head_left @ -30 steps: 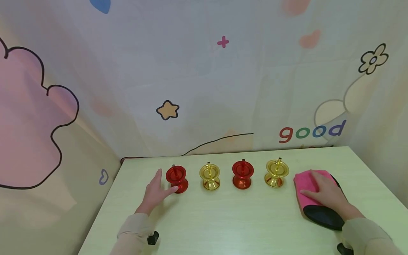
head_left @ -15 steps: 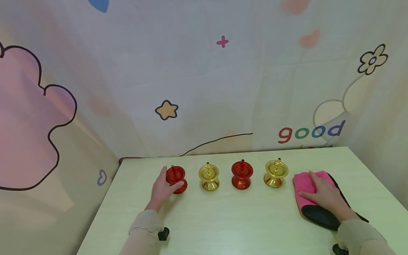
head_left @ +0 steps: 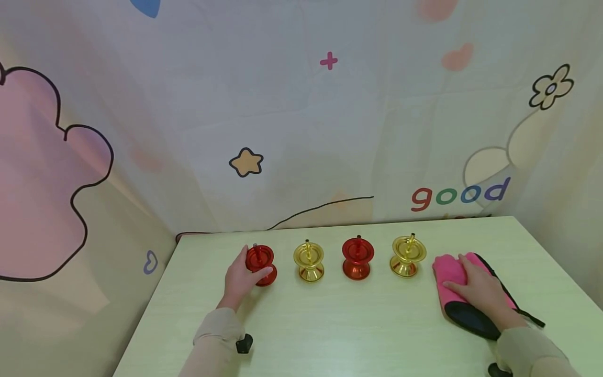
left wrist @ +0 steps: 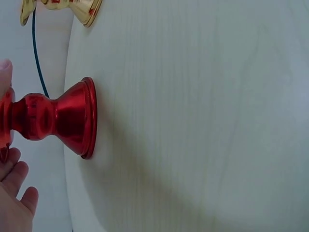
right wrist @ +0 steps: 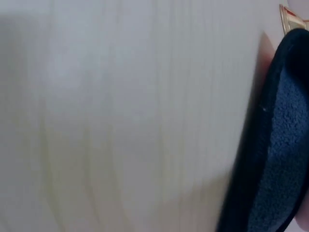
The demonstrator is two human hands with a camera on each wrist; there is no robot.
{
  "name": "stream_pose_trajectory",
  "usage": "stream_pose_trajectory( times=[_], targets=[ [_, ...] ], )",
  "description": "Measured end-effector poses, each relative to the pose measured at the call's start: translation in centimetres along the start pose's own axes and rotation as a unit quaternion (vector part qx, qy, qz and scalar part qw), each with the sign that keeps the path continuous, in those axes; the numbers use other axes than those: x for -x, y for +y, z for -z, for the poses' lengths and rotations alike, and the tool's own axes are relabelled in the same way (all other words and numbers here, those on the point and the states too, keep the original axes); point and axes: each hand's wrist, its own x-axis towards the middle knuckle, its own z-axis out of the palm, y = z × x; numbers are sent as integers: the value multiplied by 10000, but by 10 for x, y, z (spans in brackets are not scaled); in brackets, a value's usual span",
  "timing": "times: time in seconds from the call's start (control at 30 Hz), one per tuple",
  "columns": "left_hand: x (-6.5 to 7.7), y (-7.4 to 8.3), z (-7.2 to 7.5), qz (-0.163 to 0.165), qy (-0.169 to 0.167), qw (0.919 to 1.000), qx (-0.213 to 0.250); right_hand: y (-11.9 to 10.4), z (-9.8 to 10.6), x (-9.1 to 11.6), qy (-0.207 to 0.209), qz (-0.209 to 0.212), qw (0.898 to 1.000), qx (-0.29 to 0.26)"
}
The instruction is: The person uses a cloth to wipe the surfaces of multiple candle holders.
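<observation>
My left hand (head_left: 239, 280) holds the leftmost red candle holder (head_left: 260, 257) by its upper dish, thumb in front and fingers on the far left side. In the left wrist view the shiny red candle holder (left wrist: 72, 118) shows its flared base on the table, with fingertips (left wrist: 17, 176) by its rim. At the right, my right hand (head_left: 485, 293) grips a soft pink pouch (head_left: 449, 269) with a black oval end (head_left: 472, 319), thumb and fingers spread over its top. The right wrist view catches mostly the dark fuzzy end (right wrist: 282, 154) of this pouch.
To the right of the held one stand a gold candle holder (head_left: 309, 259), another red one (head_left: 358, 256) and another gold one (head_left: 408, 255) in a row. All are on a pale wooden table (head_left: 339, 324). A printed cloth (head_left: 292, 104) hangs behind. A black cord (head_left: 532, 318) trails from the pouch.
My left hand has moved right and closed onto the red candle holder. My right hand has bunched the pink pouch slightly, and its black cord has come into view on the right.
</observation>
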Motion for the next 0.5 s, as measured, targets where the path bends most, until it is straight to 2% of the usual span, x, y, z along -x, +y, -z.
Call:
stream_pose_trajectory(
  times=[0.27, 0.5],
  targets=[
    [3, 1, -1, 95, 223, 9996, -129, -7, -6, 4, 770, 228, 9968, -55],
    [12, 11, 8, -71, 281, 9992, -283, -14, -4, 11, 1080, 406, 9933, -28]
  ],
)
